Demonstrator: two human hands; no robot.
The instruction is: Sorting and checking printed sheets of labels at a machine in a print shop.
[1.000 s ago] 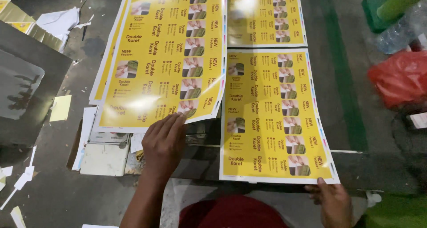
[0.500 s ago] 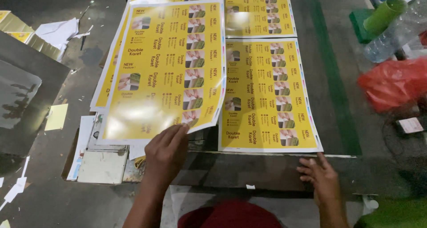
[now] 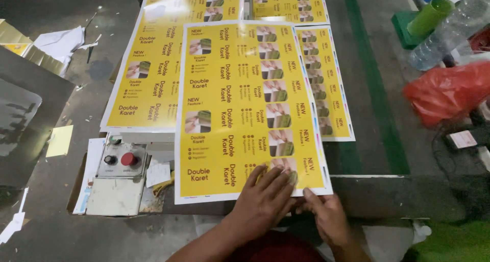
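A glossy yellow printed sheet [image 3: 245,109] lies in front of me across two stacks: a left stack of yellow sheets [image 3: 148,73] and a right stack of yellow sheets [image 3: 332,83]. My left hand [image 3: 265,198] rests flat on the near edge of that top sheet, fingers spread. Beside it, my right hand [image 3: 326,216] touches the sheet's near right corner with its fingertips. Whether the right hand pinches the corner is unclear.
A grey control box [image 3: 122,160] with a red and a black button sits at the left near edge. A red plastic bag [image 3: 449,91], a clear bottle [image 3: 444,34] and a green tube [image 3: 429,14] lie right. Paper scraps [image 3: 61,40] lie at the left.
The top sheet has slid from the left stack toward the right, now covering part of the right stack. Both hands have come together at its near edge.
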